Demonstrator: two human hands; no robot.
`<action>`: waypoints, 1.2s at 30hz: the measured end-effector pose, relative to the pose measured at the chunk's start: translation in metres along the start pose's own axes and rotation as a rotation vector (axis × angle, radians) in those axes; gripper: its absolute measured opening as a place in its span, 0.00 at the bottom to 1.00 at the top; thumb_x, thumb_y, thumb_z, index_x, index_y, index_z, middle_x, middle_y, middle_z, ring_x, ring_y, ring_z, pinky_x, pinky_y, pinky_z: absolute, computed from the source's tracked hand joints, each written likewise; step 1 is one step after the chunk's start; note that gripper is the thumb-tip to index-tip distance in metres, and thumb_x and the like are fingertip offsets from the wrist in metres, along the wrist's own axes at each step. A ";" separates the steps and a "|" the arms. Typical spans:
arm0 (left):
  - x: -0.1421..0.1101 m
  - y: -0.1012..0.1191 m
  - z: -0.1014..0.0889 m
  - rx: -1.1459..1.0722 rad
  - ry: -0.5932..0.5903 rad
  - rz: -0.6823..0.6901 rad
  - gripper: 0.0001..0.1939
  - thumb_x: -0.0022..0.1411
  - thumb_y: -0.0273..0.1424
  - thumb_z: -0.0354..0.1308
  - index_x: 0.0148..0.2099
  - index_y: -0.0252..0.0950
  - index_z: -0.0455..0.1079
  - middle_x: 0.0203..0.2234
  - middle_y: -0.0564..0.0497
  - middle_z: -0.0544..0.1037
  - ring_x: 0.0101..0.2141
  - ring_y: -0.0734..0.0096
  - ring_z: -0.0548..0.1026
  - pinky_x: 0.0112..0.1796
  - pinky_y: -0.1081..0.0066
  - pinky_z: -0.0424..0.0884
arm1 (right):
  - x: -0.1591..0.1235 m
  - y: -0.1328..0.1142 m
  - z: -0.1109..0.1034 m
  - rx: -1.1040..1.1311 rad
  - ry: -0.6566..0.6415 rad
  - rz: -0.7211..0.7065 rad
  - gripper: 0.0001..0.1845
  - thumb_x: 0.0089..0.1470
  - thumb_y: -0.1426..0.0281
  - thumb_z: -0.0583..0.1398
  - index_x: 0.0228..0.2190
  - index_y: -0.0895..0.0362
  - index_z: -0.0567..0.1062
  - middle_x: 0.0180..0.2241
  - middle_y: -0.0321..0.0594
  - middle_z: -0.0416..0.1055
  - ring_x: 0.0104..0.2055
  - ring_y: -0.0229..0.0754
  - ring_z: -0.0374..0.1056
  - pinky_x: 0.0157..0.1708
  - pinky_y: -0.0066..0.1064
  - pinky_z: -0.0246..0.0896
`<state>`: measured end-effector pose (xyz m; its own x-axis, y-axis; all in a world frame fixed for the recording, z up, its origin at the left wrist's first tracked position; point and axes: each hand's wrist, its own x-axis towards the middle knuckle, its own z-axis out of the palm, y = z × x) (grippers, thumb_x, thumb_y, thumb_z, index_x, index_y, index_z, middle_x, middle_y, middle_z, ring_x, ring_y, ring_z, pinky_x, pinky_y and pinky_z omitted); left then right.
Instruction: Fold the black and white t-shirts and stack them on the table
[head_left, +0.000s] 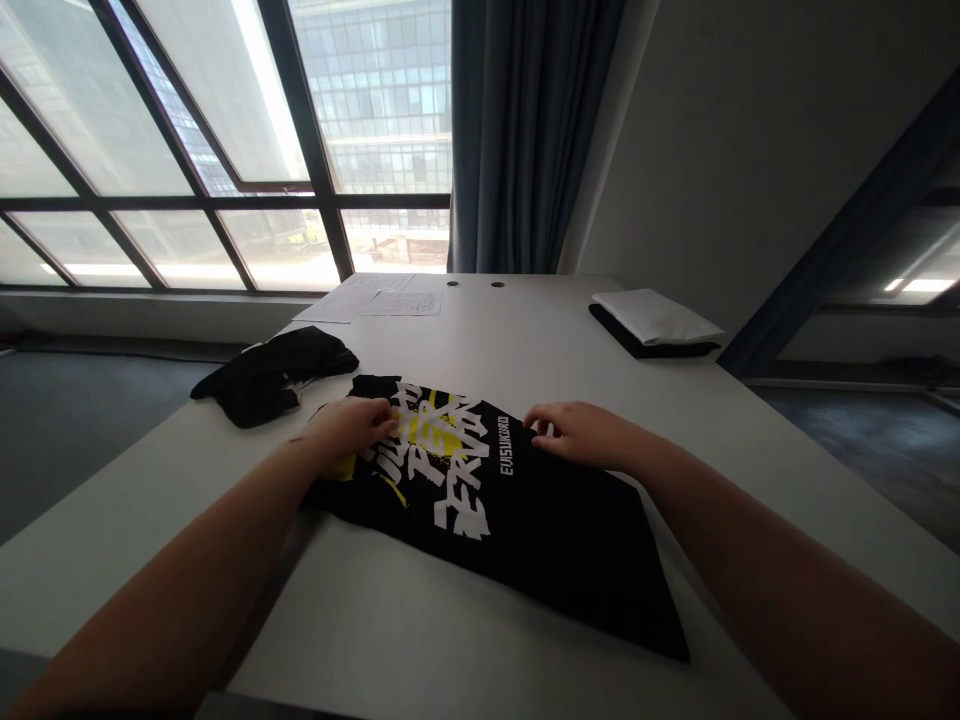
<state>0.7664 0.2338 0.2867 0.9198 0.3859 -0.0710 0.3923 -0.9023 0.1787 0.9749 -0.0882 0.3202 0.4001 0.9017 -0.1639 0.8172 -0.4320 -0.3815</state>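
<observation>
Two hands (352,428) (576,430), one printed garment (510,510), one rumpled black cloth (270,372), two stacked cloths (656,317) (643,349)

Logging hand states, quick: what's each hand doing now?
Left hand: on the black garment; grip unclear.
Right hand: partly curled at its far edge; grip unclear.

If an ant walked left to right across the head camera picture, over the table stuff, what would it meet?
Crumpled black cloth → left hand → small white lettering on the black garment → right hand → folded white cloth.
</observation>
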 end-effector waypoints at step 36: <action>0.023 0.014 0.053 -0.106 0.067 0.430 0.24 0.73 0.37 0.48 0.65 0.38 0.69 0.63 0.42 0.74 0.64 0.54 0.70 0.67 0.55 0.62 | 0.017 -0.016 0.067 0.381 -0.021 -0.468 0.24 0.63 0.61 0.65 0.59 0.48 0.77 0.68 0.44 0.66 0.73 0.53 0.56 0.71 0.50 0.52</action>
<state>0.7930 0.2203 0.2356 0.9955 -0.0048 0.0947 -0.0311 -0.9600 0.2784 0.9404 -0.0646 0.2623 0.0228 0.9962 0.0838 0.6969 0.0443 -0.7158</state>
